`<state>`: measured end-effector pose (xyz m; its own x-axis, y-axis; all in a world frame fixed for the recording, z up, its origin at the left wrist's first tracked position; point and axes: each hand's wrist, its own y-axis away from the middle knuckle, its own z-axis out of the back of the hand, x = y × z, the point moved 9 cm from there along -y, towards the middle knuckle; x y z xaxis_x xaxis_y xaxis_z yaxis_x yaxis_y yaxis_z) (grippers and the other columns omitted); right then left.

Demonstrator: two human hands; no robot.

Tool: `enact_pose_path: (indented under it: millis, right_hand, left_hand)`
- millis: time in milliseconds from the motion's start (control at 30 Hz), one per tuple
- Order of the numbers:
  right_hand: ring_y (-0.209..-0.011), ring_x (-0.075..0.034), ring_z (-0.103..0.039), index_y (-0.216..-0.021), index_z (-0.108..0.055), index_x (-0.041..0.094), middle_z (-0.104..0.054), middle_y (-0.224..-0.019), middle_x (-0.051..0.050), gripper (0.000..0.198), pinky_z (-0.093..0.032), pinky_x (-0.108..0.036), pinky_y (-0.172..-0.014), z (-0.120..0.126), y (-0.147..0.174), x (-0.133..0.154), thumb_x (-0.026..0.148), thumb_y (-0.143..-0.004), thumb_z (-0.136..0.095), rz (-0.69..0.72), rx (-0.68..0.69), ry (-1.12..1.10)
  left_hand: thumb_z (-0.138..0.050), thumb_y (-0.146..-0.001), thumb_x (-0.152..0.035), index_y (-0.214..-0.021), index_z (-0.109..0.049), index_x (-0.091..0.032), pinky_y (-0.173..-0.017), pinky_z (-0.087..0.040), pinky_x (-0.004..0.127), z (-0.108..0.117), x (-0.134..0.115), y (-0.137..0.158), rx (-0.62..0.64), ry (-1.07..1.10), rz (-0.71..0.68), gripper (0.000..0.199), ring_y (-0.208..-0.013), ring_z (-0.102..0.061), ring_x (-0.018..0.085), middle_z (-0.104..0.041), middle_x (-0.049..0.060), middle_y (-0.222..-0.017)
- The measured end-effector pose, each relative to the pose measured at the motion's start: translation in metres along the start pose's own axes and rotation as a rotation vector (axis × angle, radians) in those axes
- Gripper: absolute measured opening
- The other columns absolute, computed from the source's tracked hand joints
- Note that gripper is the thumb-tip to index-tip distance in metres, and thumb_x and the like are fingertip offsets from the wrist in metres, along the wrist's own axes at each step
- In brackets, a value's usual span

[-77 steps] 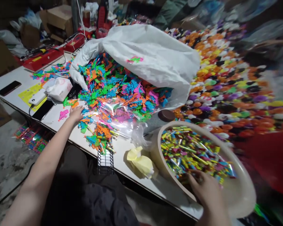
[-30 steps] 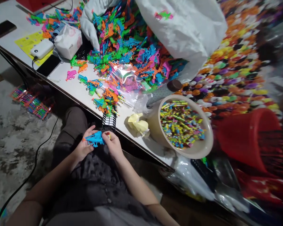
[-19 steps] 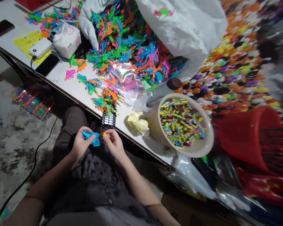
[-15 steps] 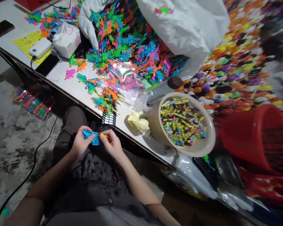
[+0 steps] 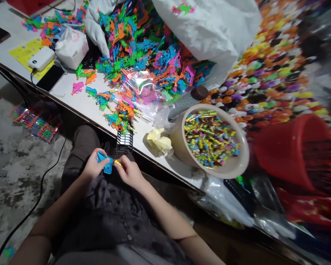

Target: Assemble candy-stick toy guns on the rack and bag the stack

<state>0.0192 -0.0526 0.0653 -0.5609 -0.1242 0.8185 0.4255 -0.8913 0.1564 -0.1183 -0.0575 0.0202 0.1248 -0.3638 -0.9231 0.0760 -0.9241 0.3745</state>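
Note:
Over my lap, my left hand is closed round a blue plastic toy gun, its lattice part hanging below the thumb. My right hand pinches a small yellow wrapped tube, whose left end meets or nearly meets the toy gun; fingers hide part of both. Just beyond the hands, a black slatted plastic tray juts over the table edge. On the table by it lie several toy guns in green, orange and blue, some with similar tubes at their ends.
A large heap of toy guns covers the table's back. To the right stand a cream bucket of wrapped tubes and a red bucket. Crumpled yellow paper, a tissue pack, a power bank and a phone lie nearer.
The toy gun has tilted, its right part turning downward. My right hand has shifted slightly, and more of the yellow tube shows between the hands. The whole view has moved a little.

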Motion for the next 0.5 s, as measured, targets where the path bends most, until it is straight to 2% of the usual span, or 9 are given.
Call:
enact_pose_path:
  millis: [200, 333, 433, 500]
  right_hand:
    - [-0.051, -0.015, -0.051, -0.080, -0.044, 0.022, -0.057, -0.061, -0.002, 0.017, -0.026, -0.022, -0.050, -0.011, 0.008, 0.005, 0.035, -0.088, -0.040, 0.027, 0.044, 0.191]
    - [-0.053, -0.015, -0.054, -0.083, -0.044, 0.021, -0.060, -0.066, -0.003, 0.016, -0.029, -0.023, -0.051, -0.018, 0.009, 0.003, 0.034, -0.089, -0.039, 0.045, 0.079, 0.205]
    - [-0.059, -0.016, -0.057, -0.089, -0.049, 0.020, -0.062, -0.071, -0.004, 0.017, -0.035, -0.024, -0.056, -0.001, -0.009, 0.008, 0.035, -0.090, -0.041, 0.060, 0.081, 0.180]
    - [-0.075, -0.019, -0.060, -0.093, -0.054, 0.019, -0.065, -0.084, -0.008, 0.019, -0.041, -0.028, -0.068, 0.026, -0.024, 0.035, 0.035, -0.089, -0.045, 0.170, 0.039, 0.209]
  left_hand:
    - [-0.071, -0.059, -0.030, -0.081, -0.048, -0.020, -0.060, -0.044, 0.022, 0.000, 0.014, 0.005, 0.012, 0.039, 0.045, 0.033, -0.062, -0.053, 0.009, -0.054, -0.003, -0.071]
    - [-0.073, -0.057, -0.032, -0.080, -0.046, -0.020, -0.059, -0.045, 0.023, 0.000, 0.011, 0.004, -0.008, 0.064, 0.045, 0.037, -0.062, -0.054, 0.010, -0.055, -0.003, -0.070]
    - [-0.073, -0.059, -0.030, -0.081, -0.046, -0.019, -0.060, -0.044, 0.021, 0.001, -0.001, 0.000, -0.026, 0.060, -0.009, 0.036, -0.062, -0.053, 0.009, -0.053, -0.004, -0.071]
    - [-0.072, -0.062, -0.029, -0.083, -0.046, -0.019, -0.063, -0.044, 0.020, 0.005, -0.012, -0.006, -0.063, 0.102, -0.057, 0.034, -0.065, -0.053, 0.008, -0.052, -0.004, -0.074]
